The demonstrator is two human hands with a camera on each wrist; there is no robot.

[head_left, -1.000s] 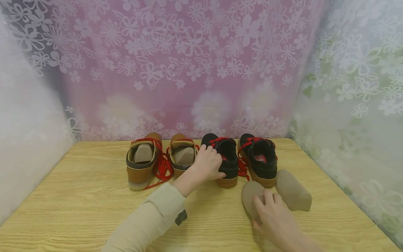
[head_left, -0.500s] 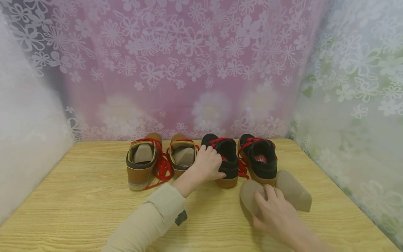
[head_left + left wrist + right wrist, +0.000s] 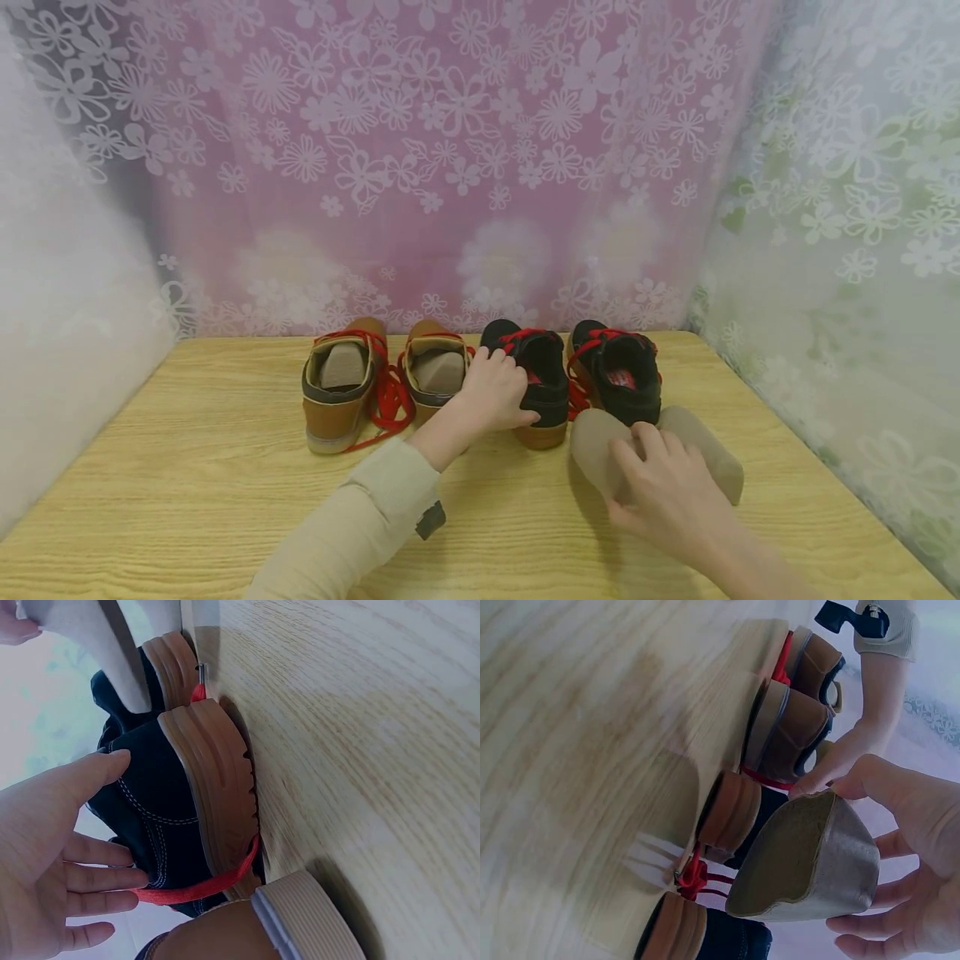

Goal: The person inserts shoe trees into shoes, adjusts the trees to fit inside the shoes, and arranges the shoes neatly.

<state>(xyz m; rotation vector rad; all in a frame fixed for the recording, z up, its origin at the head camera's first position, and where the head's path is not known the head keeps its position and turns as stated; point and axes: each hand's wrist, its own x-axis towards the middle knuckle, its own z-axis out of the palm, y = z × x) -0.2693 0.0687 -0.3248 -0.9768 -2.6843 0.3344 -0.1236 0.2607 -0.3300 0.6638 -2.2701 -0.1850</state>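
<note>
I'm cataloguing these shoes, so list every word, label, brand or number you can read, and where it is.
No readable text shows.
Red patch inside the rightmost black shoe: pale marks, too small and blurred to read.
Beige insert in the right hand: no lettering on the sides that show.

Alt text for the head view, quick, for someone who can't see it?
The right hand holds a beige insert near the right black shoe; the left hand is at the left black shoe. A second beige insert lies on the wooden table at right; to the left, two brown shoes have inserts inside.
</note>
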